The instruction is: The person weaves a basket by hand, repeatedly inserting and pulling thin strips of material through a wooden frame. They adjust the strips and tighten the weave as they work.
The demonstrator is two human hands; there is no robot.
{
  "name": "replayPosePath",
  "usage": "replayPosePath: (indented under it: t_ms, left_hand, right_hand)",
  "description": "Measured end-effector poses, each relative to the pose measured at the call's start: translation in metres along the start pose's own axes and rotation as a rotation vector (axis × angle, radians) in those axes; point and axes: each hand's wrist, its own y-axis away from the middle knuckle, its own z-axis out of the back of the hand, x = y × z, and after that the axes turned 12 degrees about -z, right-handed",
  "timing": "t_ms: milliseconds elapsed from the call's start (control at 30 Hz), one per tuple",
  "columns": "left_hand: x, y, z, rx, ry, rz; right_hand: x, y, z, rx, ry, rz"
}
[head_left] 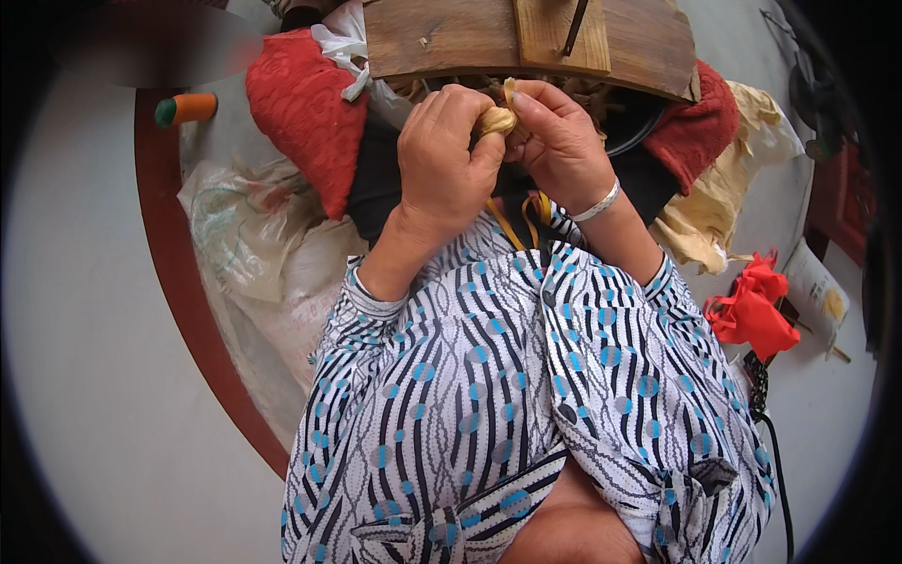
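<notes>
My left hand is closed round a small coiled bundle of pale yellow, fibrous strands, which looks like twisted straw or husk. Beside it, my right hand pinches a short pale end of the same material between thumb and fingers. The two hands almost touch, just below the near edge of a wooden board. Part of the bundle is hidden by my fingers, so its full shape cannot be told. More tan strips lie under the board's edge, partly covered by my hands.
A dark metal spike rises from a block on the board. Red cloth lies at the left, near an orange-and-green spool and plastic sacking. Tan sacking and a bright red bag lie at right.
</notes>
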Motion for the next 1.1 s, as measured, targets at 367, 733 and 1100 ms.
replayPosePath:
  t_ms: [367,733,1100]
  left_hand:
    - [0.006,-0.003,0.014,0.106,0.015,-0.021]
    - [0.002,-0.011,0.019,0.225,0.004,0.234]
    - [0.016,-0.020,0.019,0.147,0.340,0.110]
  right_hand:
    - [0.012,0.011,0.000,0.042,0.520,0.124]
    - [0.010,0.011,0.002,-0.075,0.846,0.339]
    - [0.014,0.021,0.003,0.082,0.362,-0.009]
